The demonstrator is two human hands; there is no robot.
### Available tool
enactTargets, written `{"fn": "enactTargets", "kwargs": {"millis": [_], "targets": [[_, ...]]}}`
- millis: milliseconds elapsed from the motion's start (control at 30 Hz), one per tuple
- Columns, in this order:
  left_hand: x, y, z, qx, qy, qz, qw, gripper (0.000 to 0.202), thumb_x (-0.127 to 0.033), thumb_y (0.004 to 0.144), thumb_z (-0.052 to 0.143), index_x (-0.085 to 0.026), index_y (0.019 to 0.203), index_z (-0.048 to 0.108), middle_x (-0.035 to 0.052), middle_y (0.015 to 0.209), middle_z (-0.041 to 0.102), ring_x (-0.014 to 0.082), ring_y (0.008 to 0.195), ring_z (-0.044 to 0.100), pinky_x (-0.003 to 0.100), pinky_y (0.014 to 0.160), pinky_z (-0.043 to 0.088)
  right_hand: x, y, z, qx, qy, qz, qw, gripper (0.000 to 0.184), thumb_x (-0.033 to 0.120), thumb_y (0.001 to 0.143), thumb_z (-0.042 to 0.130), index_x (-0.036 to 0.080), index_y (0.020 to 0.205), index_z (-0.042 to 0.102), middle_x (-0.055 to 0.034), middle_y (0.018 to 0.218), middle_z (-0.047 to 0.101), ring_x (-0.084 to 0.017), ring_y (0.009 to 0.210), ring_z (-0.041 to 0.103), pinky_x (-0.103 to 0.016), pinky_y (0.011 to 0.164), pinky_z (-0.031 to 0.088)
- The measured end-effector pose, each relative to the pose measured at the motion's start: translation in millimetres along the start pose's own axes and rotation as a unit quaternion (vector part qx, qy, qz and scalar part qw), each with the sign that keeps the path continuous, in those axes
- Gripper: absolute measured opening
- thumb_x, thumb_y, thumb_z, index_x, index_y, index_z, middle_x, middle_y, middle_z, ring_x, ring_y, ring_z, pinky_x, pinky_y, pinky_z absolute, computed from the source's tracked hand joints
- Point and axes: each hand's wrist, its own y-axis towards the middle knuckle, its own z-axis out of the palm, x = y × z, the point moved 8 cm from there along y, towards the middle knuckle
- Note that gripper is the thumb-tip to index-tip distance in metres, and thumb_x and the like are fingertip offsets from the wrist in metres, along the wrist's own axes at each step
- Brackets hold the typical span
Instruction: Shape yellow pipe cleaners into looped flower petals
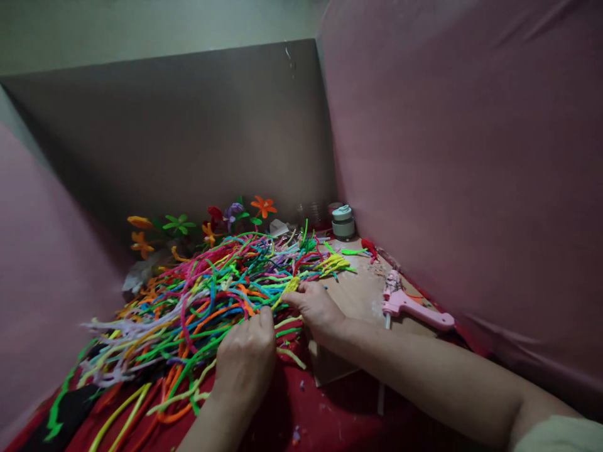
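Observation:
A big tangled heap of pipe cleaners (pixel 202 295) in many colours covers the left and middle of the red cloth (pixel 325 414). My left hand (pixel 245 361) rests at the heap's near edge, fingers curled down into the strands. My right hand (pixel 315 307) is just to its right, fingers pinched on a yellow pipe cleaner (pixel 288 289) that sticks out of the heap.
Finished pipe-cleaner flowers (pixel 235 216) stand behind the heap against a grey board. A pink glue gun (pixel 414 307) lies on a wooden board (pixel 358 295) to the right. A small round jar (pixel 343 221) sits in the back corner. Pink panels wall in both sides.

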Motion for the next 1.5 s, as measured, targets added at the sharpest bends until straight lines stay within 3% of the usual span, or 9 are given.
{"fn": "enactTargets", "kwargs": {"millis": [367, 433, 600, 733, 833, 1067, 1233, 1333, 1500], "targets": [[6.8, 33.0, 14.6, 0.091, -0.139, -0.037, 0.985, 0.027, -0.02, 0.084, 0.036, -0.018, 0.073, 0.06, 0.0056, 0.075, 0.06, 0.0186, 0.068, 0.058, 0.025, 0.052, 0.035, 16.7, 18.9, -20.7, -0.043, -0.084, -0.112, 0.989, 0.005, 0.019, 0.057, 0.057, 0.014, 0.058, 0.055, 0.0054, 0.054, 0.049, -0.009, 0.055, 0.041, -0.022, 0.055, 0.033], [15.6, 33.4, 26.4, 0.113, -0.26, -0.084, 0.955, 0.025, -0.024, 0.082, 0.039, -0.019, 0.071, 0.061, 0.0031, 0.072, 0.061, 0.0165, 0.066, 0.057, 0.024, 0.057, 0.037, 18.4, 18.9, -18.9, -0.036, -0.067, -0.116, 0.99, 0.006, 0.02, 0.057, 0.059, 0.015, 0.058, 0.056, 0.0056, 0.054, 0.049, -0.008, 0.054, 0.041, -0.022, 0.055, 0.033], [39.0, 35.9, 55.1, 0.177, -0.52, -0.227, 0.804, 0.029, -0.043, 0.075, 0.049, -0.018, 0.069, 0.062, -0.0044, 0.047, 0.047, 0.0118, 0.045, 0.042, 0.023, 0.046, 0.031, 14.1, 17.9, -22.1, -0.069, -0.003, -0.067, 0.995, 0.021, 0.033, 0.06, 0.064, 0.016, 0.068, 0.054, 0.0061, 0.053, 0.049, -0.006, 0.043, 0.038, -0.021, 0.042, 0.029], [46.3, 56.3, 40.3, 0.148, -0.452, -0.219, 0.852, 0.03, -0.043, 0.073, 0.049, -0.017, 0.066, 0.062, -0.004, 0.049, 0.046, 0.011, 0.048, 0.04, 0.022, 0.048, 0.028, 12.4, 17.2, -27.6, -0.104, 0.044, -0.024, 0.993, 0.025, 0.037, 0.063, 0.061, 0.017, 0.073, 0.049, 0.0076, 0.051, 0.045, -0.005, 0.036, 0.035, -0.019, 0.036, 0.024], [35.0, 67.0, 29.5, 0.162, -0.409, -0.175, 0.881, 0.028, -0.04, 0.074, 0.048, -0.017, 0.065, 0.062, -0.0032, 0.053, 0.048, 0.0118, 0.053, 0.043, 0.022, 0.053, 0.03, 29.5, 18.6, -27.3, -0.084, 0.084, -0.069, 0.991, 0.033, 0.024, 0.056, 0.067, 0.017, 0.084, 0.053, 0.0073, 0.058, 0.049, -0.006, 0.043, 0.042, -0.018, 0.039, 0.029], [23.8, 62.0, 29.4, 0.205, -0.465, -0.127, 0.852, 0.03, -0.042, 0.071, 0.052, -0.016, 0.056, 0.057, -0.0026, 0.053, 0.047, 0.0121, 0.054, 0.04, 0.022, 0.052, 0.029, 46.9, 18.1, -20.5, -0.038, 0.005, -0.109, 0.993, 0.019, 0.025, 0.058, 0.066, 0.011, 0.07, 0.064, 0.0041, 0.052, 0.052, -0.007, 0.047, 0.042, -0.021, 0.047, 0.033], [24.4, 56.1, 29.5, 0.163, -0.551, -0.145, 0.805, 0.033, -0.044, 0.075, 0.049, -0.015, 0.068, 0.063, -0.0014, 0.059, 0.051, 0.0121, 0.058, 0.042, 0.022, 0.055, 0.032, 38.1, 13.9, -12.6, -0.006, -0.054, -0.104, 0.993, 0.02, 0.026, 0.062, 0.066, 0.011, 0.074, 0.068, 0.0033, 0.053, 0.053, -0.007, 0.046, 0.042, -0.022, 0.047, 0.032], [22.2, 48.3, 36.6, 0.154, -0.57, -0.208, 0.78, 0.034, -0.043, 0.074, 0.049, -0.014, 0.06, 0.06, -0.004, 0.05, 0.039, 0.0089, 0.049, 0.033, 0.021, 0.046, 0.026, 51.4, 6.3, -11.4, -0.021, -0.142, -0.21, 0.967, 0.009, 0.019, 0.065, 0.063, 0.014, 0.068, 0.07, 0.0002, 0.062, 0.058, -0.01, 0.059, 0.05, -0.023, 0.058, 0.04], [9.9, 38.1, 46.2, 0.156, -0.67, -0.29, 0.665, 0.032, -0.04, 0.071, 0.053, -0.016, 0.051, 0.047, -0.0068, 0.042, 0.032, 0.0062, 0.04, 0.026, 0.02, 0.04, 0.021, 63.5, -6.3, -7.0, -0.033, -0.235, -0.326, 0.915, 0.012, 0.014, 0.07, 0.059, 0.017, 0.067, 0.07, -0.0011, 0.066, 0.059, -0.012, 0.066, 0.054, -0.023, 0.064, 0.042]]}}
